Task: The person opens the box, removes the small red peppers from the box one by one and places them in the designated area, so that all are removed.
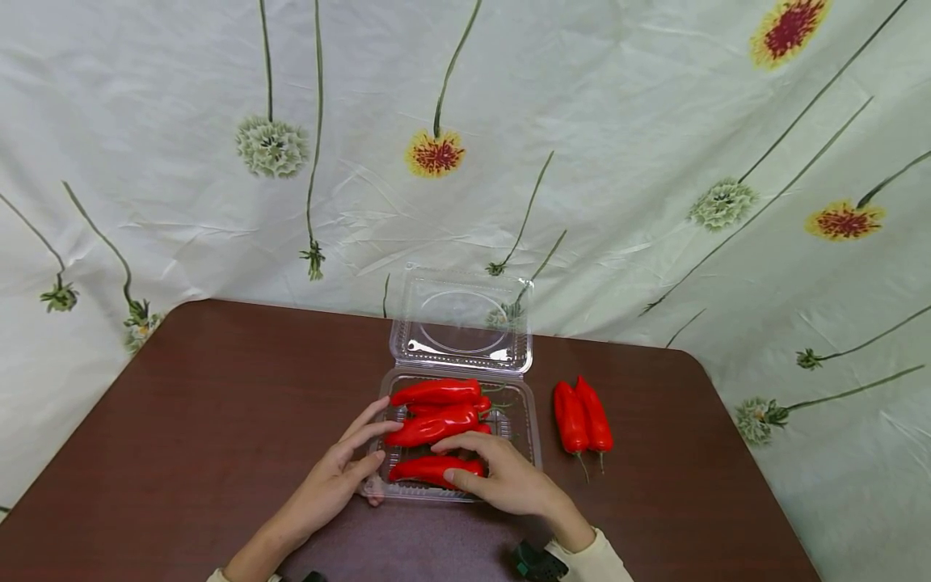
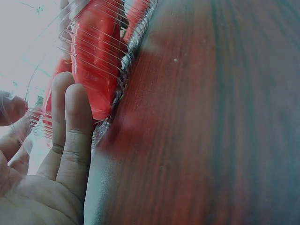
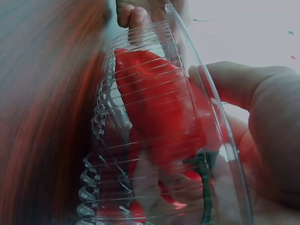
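A clear plastic clamshell box (image 1: 536, 453) lies with its lid raised at the back, several glossy red peppers (image 1: 440, 426) with green stems inside. My left hand (image 1: 336, 478) is at the box's left end, its fingers extended; in the left wrist view two fingertips (image 2: 77, 101) lie along the ribbed wall. My right hand (image 1: 509, 475) reaches over the front right of the box and holds the front red pepper (image 1: 414, 469) between thumb and fingers. Through the wall in the right wrist view, that red pepper (image 3: 150, 98) points its tip toward my left hand.
Two more red peppers (image 1: 584, 416) lie side by side on the brown table (image 1: 240, 404), right of the box. The transparent lid (image 1: 465, 323) stands up near the table's back edge. Behind it hangs a white flowered cloth (image 1: 364, 121).
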Motion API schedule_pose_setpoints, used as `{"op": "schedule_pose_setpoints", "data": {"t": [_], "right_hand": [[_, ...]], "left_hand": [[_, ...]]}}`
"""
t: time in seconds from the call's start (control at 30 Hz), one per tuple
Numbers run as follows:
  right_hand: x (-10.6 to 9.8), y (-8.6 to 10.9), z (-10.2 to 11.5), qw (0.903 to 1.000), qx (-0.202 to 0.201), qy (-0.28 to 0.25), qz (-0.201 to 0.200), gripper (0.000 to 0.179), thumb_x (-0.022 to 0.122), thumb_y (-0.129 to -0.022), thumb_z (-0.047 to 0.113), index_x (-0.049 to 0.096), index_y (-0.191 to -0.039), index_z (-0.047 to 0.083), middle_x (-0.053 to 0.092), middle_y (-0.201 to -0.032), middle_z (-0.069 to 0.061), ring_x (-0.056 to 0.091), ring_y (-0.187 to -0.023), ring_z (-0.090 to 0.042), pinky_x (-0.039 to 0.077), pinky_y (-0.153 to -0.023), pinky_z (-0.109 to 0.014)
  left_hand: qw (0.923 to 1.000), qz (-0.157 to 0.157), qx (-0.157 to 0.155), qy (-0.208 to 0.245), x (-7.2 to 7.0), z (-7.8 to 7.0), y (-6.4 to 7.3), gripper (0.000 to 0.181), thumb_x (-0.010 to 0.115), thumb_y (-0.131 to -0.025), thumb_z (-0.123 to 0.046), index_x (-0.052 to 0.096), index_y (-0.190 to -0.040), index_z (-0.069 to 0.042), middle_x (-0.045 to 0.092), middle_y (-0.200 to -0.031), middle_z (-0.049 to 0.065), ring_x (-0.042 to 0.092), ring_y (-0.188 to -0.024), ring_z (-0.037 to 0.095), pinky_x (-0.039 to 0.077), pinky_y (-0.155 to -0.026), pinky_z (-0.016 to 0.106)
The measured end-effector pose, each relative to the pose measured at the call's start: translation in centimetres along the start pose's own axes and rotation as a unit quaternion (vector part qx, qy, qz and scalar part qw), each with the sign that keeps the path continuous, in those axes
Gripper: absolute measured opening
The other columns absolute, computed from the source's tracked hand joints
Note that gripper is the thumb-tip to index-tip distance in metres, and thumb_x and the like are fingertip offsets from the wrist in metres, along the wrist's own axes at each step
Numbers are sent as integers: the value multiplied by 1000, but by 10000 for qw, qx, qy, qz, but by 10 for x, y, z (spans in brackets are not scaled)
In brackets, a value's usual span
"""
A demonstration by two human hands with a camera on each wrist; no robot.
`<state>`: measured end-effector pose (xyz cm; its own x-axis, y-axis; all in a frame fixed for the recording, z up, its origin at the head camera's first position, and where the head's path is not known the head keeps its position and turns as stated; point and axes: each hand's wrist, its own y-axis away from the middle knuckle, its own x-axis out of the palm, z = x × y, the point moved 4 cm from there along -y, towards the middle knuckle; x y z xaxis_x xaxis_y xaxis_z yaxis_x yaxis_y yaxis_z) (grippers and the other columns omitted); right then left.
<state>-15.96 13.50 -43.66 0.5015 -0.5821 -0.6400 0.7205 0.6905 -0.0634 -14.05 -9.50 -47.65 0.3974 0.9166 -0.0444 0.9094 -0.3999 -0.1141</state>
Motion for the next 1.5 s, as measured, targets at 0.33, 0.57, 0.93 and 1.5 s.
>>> {"op": "schedule_pose_setpoints", "data": {"t": [0.33,0.57,0.93,1.5], "right_hand": [[-1,0,-2,9998,4,-143,113,30,66,-98,26,66,-126,17,70,-114,5,61,-93,-5,52,-83,-22],[-4,1,-3,9991,164,-349,197,34,71,-94,26,66,-126,16,70,-119,3,65,-96,-7,55,-87,-24],[-4,2,1,9991,-52,-69,414,33,66,-97,20,64,-130,20,64,-88,10,51,-75,0,46,-71,-16],[-5,4,-1,9983,-359,-99,439,28,62,-100,29,69,-124,18,72,-101,5,58,-86,-1,52,-78,-18]], "left_hand": [[9998,51,142,90,0,-1,0,39,49,-105,-5,46,-143,4,8,-166,12,64,-59,21,60,-58,34],[10000,13,-27,4,0,1,-1,41,50,-104,-6,47,-144,0,10,-167,7,64,-59,24,60,-59,34],[10000,26,48,72,0,-2,0,40,49,-104,-4,46,-143,3,9,-166,12,64,-60,23,60,-59,34],[9996,50,235,158,1,-3,1,39,49,-104,-4,47,-142,4,12,-166,5,64,-59,23,60,-58,34]]}}
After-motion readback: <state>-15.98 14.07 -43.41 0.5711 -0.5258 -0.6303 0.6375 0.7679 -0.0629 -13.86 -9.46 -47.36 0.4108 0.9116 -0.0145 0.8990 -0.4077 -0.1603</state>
